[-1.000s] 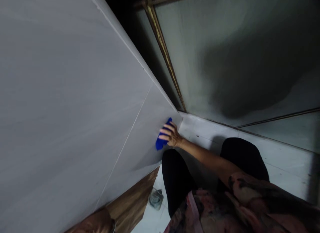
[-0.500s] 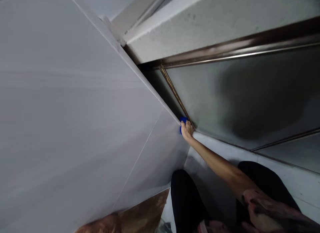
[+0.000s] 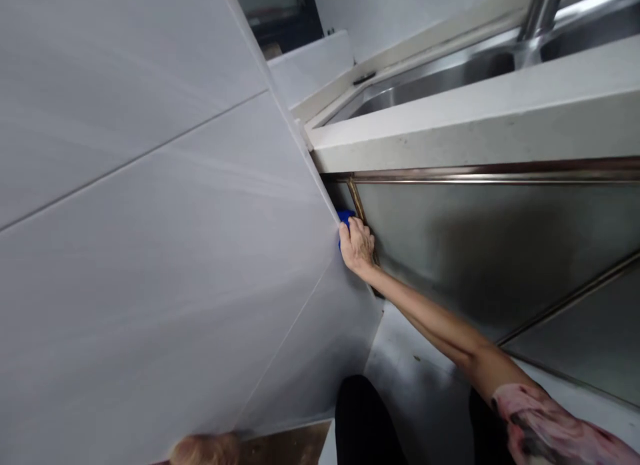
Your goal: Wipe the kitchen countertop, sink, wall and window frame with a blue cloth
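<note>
My right hand (image 3: 357,244) is closed around a blue cloth or sponge (image 3: 345,217), partly hidden behind the fingers. It presses this against the outer edge of the pale tiled wall (image 3: 215,252), where the wall meets the cabinet. Beside the knuckles runs the cabinet's narrow brass-coloured upright strip (image 3: 357,198). My right arm reaches in from the lower right, in a pink patterned sleeve (image 3: 555,422). My left hand is not in view.
A grey cabinet front (image 3: 480,245) with metal trim stands under a white counter (image 3: 450,135) with a steel sink (image 3: 430,78). Below are my dark-clad knees (image 3: 367,425) and pale floor (image 3: 415,385). A rounded brownish thing (image 3: 205,450) at the bottom is unclear.
My view has tilted up, bringing the sink and faucet in. My right hand, still on the blue thing, has moved higher along the wall edge, away from the cabinet's bottom.
</note>
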### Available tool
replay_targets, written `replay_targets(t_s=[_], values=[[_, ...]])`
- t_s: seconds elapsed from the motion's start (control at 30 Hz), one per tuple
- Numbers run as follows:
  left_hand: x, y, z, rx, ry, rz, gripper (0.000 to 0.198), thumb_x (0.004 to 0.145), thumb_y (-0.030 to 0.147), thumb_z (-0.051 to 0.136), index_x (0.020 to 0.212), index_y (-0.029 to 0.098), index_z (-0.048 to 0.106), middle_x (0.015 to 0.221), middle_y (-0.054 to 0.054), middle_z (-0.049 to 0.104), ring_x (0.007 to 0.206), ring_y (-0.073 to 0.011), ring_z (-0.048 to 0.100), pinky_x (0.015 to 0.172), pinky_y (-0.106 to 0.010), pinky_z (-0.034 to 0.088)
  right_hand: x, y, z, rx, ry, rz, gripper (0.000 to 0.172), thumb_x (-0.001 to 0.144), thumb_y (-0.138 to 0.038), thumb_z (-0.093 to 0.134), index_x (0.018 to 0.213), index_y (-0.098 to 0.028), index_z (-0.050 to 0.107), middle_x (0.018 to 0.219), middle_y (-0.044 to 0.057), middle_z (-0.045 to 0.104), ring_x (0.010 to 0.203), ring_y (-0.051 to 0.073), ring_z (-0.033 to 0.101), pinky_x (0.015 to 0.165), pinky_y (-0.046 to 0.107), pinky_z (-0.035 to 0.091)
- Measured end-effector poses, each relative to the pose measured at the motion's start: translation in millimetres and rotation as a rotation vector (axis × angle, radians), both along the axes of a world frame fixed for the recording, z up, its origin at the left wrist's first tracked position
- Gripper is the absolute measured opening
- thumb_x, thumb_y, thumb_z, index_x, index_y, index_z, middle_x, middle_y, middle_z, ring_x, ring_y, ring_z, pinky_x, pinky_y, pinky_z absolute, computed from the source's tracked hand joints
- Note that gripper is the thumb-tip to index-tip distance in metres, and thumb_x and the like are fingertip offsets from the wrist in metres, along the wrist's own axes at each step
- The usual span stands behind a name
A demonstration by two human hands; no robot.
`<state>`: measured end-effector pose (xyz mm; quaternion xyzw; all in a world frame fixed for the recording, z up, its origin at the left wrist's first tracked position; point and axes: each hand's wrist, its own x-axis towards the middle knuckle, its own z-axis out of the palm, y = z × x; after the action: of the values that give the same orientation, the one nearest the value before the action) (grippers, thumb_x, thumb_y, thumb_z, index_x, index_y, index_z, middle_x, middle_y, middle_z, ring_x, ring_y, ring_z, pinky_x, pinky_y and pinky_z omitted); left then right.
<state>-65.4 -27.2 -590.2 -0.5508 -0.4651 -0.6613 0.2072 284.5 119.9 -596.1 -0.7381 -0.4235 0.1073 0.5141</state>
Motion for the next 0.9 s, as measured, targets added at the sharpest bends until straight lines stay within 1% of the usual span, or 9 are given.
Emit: replay_targets(t_s=[0.1, 0.23, 0.33, 0.4, 0.5, 0.57, 0.67, 0.77, 0.9], values=[[10.7, -3.3, 4.8, 0.001, -0.072, -0.043, 0.073, 0.1, 0.056, 0.055, 0.162, 0.021, 0.041, 0.156, -0.014, 0.053, 0.129, -0.0378, 0.06, 0.115, -0.066, 0.047, 3.1, 5.0, 32.4, 0.107, -0.063, -0.025, 0.062, 0.108, -0.048, 0.021, 0.143, -0.014, 0.06, 0.153, 0.019, 0.055, 0.127, 0.035, 0.057, 0.11, 0.056, 0.043], [13.1, -1.7, 1.3, 0.042, -0.114, -0.054, 0.068, 0.095, 0.06, 0.064, 0.157, 0.036, 0.049, 0.141, -0.006, 0.064, 0.115, -0.0299, 0.065, 0.112, -0.054, 0.051, -1.3, 3.6, 64.5, 0.189, -0.12, -0.058, 0.063, 0.107, -0.052, 0.023, 0.146, -0.015, 0.055, 0.15, 0.021, 0.054, 0.128, 0.037, 0.056, 0.11, 0.058, 0.044], [10.6, 0.2, -2.4, 0.081, -0.094, -0.08, 0.07, 0.094, 0.062, 0.064, 0.155, 0.03, 0.052, 0.129, -0.007, 0.066, 0.11, -0.0269, 0.065, 0.116, -0.052, 0.047, -14.7, -3.9, 80.6, 0.243, -0.159, -0.114, 0.066, 0.105, -0.054, 0.028, 0.152, -0.012, 0.049, 0.151, 0.025, 0.051, 0.13, 0.04, 0.054, 0.11, 0.061, 0.043], [7.8, 0.7, -5.4, 0.047, -0.121, -0.089, 0.067, 0.094, 0.06, 0.065, 0.152, 0.027, 0.053, 0.121, -0.007, 0.066, 0.103, -0.0248, 0.064, 0.113, -0.051, 0.049, -25.2, -9.5, 90.5, 0.286, -0.189, -0.15, 0.067, 0.104, -0.053, 0.03, 0.155, -0.011, 0.044, 0.153, 0.026, 0.048, 0.132, 0.041, 0.051, 0.11, 0.063, 0.041], [4.2, 1.1, -10.3, 0.005, -0.155, -0.12, 0.068, 0.092, 0.06, 0.066, 0.148, 0.023, 0.055, 0.115, -0.006, 0.063, 0.092, -0.02, 0.06, 0.107, -0.042, 0.053, -36.4, -15.0, 109.1, 0.34, -0.25, -0.167, 0.068, 0.103, -0.051, 0.031, 0.158, -0.011, 0.04, 0.156, 0.027, 0.043, 0.135, 0.041, 0.048, 0.111, 0.064, 0.04], [3.6, 1.8, -12.4, 0.003, -0.166, -0.147, 0.071, 0.093, 0.061, 0.065, 0.148, 0.018, 0.055, 0.116, -0.007, 0.063, 0.095, -0.0186, 0.06, 0.105, -0.037, 0.053, -39.0, -15.6, 124.7, 0.358, -0.29, -0.167, 0.069, 0.103, -0.05, 0.031, 0.159, -0.011, 0.039, 0.159, 0.026, 0.04, 0.137, 0.041, 0.047, 0.112, 0.063, 0.04], [4.8, 2.6, -12.8, 0.009, -0.173, -0.198, 0.071, 0.093, 0.057, 0.066, 0.148, 0.014, 0.053, 0.118, -0.009, 0.064, 0.099, -0.0197, 0.061, 0.099, -0.033, 0.054, -37.9, -13.3, 148.7, 0.381, -0.316, -0.173, 0.068, 0.104, -0.049, 0.029, 0.16, -0.012, 0.039, 0.161, 0.025, 0.04, 0.138, 0.039, 0.046, 0.112, 0.062, 0.04], [5.6, 0.8, -12.6, -0.027, -0.187, -0.252, 0.072, 0.092, 0.057, 0.068, 0.148, 0.014, 0.054, 0.121, -0.011, 0.064, 0.099, -0.022, 0.062, 0.093, -0.034, 0.057, -37.7, -12.1, 166.7, 0.412, -0.341, -0.185, 0.068, 0.104, -0.049, 0.028, 0.16, -0.011, 0.039, 0.16, 0.025, 0.041, 0.14, 0.039, 0.044, 0.112, 0.063, 0.04], [4.3, -3.3, -17.1, -0.116, -0.224, -0.285, 0.077, 0.092, 0.056, 0.066, 0.153, 0.012, 0.05, 0.129, -0.016, 0.063, 0.11, -0.0268, 0.064, 0.102, -0.038, 0.055, -43.7, -13.7, 182.2, 0.464, -0.42, -0.22, 0.068, 0.106, -0.051, 0.026, 0.161, -0.013, 0.039, 0.161, 0.024, 0.041, 0.142, 0.038, 0.043, 0.114, 0.063, 0.039]])
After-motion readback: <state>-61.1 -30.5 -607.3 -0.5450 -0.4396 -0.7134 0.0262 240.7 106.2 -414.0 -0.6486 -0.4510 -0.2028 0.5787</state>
